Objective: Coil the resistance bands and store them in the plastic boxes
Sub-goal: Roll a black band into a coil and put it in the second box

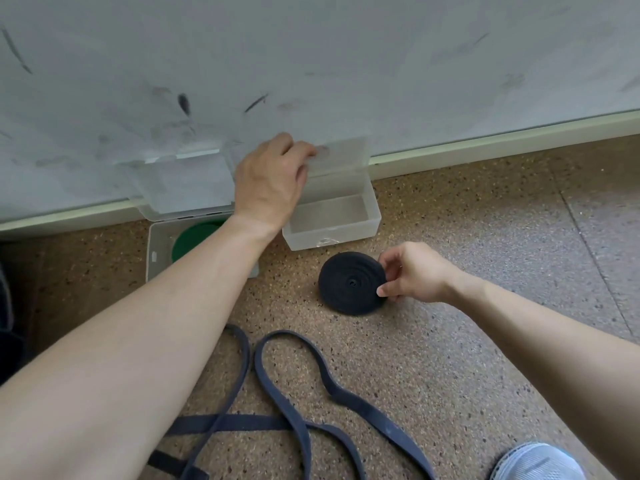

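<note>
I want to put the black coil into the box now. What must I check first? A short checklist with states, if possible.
1. Lid held up by left hand: ok.
2. Right box has free room inside: ok.
3. Black coil wound, pinched by right hand: ok.
4. Coil fits the box: cannot tell.
5. Green coil stored in left box: ok.
6. Loose dark band coiled: not ok.
</note>
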The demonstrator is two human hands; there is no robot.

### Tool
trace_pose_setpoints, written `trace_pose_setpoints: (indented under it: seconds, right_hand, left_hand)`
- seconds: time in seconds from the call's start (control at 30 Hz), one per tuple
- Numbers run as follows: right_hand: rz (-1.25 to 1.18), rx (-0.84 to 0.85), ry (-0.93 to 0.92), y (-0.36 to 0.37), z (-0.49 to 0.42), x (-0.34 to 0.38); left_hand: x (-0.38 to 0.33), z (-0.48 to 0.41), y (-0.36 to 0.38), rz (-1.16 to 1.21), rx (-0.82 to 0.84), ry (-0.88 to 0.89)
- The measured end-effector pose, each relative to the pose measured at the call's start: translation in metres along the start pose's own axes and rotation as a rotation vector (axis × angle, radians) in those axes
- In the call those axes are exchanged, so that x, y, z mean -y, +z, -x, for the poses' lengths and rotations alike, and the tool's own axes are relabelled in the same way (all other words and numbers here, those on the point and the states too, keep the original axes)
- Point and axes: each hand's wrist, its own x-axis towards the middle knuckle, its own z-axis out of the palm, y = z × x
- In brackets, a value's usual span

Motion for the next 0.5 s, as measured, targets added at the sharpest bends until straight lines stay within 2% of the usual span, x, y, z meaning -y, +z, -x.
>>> trace_pose_setpoints:
  seconds: [0.27,0.37,0.5]
  right_hand:
    - [0.227,-0.001,-0.099,-0.004,0.003,0.017]
    - [0.297,0.026,-0.148,-0.011,0.007,0.029]
    - [0.320,0.024,-0.176,-0.034,0.017,0.051]
  left_hand:
    - [0.014,0.030,0.009,-0.097,0.475,-0.075]
    - [0.016,0.034,0.012,-0.088,0.535,-0.055]
    - [0.015,0.041,0.013,-0.093,0.533,-0.027]
